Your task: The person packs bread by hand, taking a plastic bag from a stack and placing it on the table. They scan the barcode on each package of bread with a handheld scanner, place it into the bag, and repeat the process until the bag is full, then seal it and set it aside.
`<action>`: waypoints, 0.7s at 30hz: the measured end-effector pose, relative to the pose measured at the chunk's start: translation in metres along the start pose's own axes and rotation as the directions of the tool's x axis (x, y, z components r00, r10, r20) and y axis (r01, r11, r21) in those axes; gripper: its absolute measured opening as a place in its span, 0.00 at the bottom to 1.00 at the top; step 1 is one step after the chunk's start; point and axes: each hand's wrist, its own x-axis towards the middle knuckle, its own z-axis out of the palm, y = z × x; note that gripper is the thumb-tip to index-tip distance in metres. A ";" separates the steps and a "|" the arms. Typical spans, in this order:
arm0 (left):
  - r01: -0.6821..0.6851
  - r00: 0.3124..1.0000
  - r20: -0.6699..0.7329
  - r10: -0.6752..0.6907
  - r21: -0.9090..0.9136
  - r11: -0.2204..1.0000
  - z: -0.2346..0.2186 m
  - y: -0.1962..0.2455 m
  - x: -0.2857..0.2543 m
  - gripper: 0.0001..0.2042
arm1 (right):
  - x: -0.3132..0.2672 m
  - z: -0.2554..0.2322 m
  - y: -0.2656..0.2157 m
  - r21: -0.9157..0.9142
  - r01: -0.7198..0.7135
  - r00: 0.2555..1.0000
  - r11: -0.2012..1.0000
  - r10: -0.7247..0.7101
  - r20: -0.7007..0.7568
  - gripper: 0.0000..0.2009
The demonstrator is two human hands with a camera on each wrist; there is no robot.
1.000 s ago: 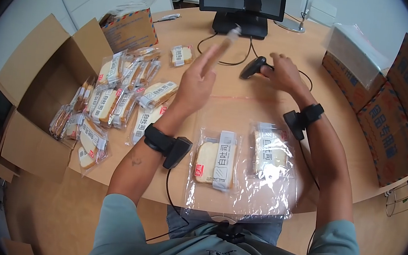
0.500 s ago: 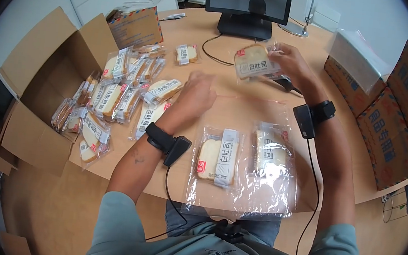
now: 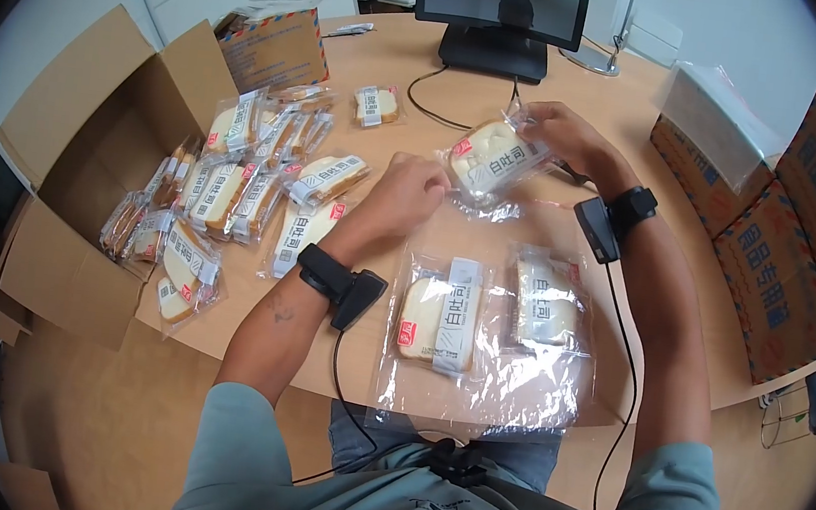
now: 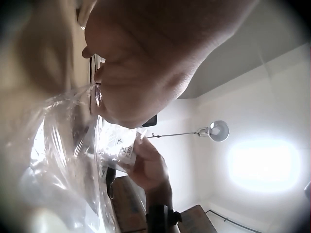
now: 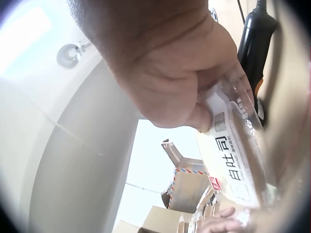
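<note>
My right hand [image 3: 567, 137] grips a wrapped bread slice pack [image 3: 492, 161] by one end, thumb on its face, above the far edge of a large clear plastic bag [image 3: 412, 397]. In the right wrist view the label of the bread pack [image 5: 228, 162] shows. My left hand [image 3: 403, 196] is at the bag's far left edge with fingers curled; in the left wrist view the film of the plastic bag [image 4: 63, 160] rises to its fingertips. Two bread packs, a left one [image 3: 424, 317] and a right one [image 3: 533, 305], lie side by side in the bag.
Several wrapped breads [image 3: 224, 194] are heaped at the left by an open cardboard box [image 3: 95, 179]. One bread pack [image 3: 376, 106] lies apart. A black handheld scanner [image 5: 255, 48] lies by my right hand. A monitor [image 3: 501, 9] stands behind; more boxes [image 3: 769, 266] stand right.
My right hand left the scanner, took up a bread pack and brought it nearer the bag. The left hand, first stretched out toward the monitor with a pack, drew back to the bag's edge.
</note>
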 end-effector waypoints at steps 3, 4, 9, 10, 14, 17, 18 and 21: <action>0.027 0.998 -0.057 -0.034 -0.118 0.993 0.000 0.000 0.002 0.09 | 0.008 -0.001 0.001 -0.094 -0.024 0.996 0.995 0.032 0.079 0.13; 0.041 0.996 -0.069 -0.053 -0.167 0.985 0.000 0.000 0.003 0.09 | 0.013 -0.001 0.002 -0.095 -0.027 0.996 0.995 0.035 0.079 0.13; 0.147 0.987 -0.020 -0.162 -0.325 0.934 0.001 0.001 0.001 0.08 | 0.035 0.017 0.005 -0.036 -0.079 0.930 0.996 0.087 0.358 0.12; 0.172 0.983 0.003 -0.185 -0.379 0.909 0.000 0.001 0.000 0.07 | 0.036 0.022 0.002 -0.035 -0.081 0.930 0.996 0.089 0.358 0.12; 0.212 0.975 0.016 -0.222 -0.372 0.904 0.000 0.002 0.000 0.08 | 0.035 0.047 -0.008 -0.105 -0.005 0.866 0.994 0.057 0.498 0.17; 0.219 0.971 -0.013 -0.239 -0.350 0.911 0.000 0.001 -0.001 0.08 | 0.032 0.061 -0.016 -0.137 0.053 0.848 0.989 0.028 0.530 0.16; 0.189 0.973 -0.054 -0.223 -0.360 0.914 0.002 -0.001 -0.001 0.08 | 0.030 0.062 -0.017 -0.184 0.112 0.865 0.976 -0.004 0.502 0.15; 0.184 0.974 -0.060 -0.220 -0.365 0.913 0.002 -0.005 -0.003 0.08 | 0.029 0.061 -0.018 -0.327 0.212 0.875 0.921 -0.030 0.483 0.14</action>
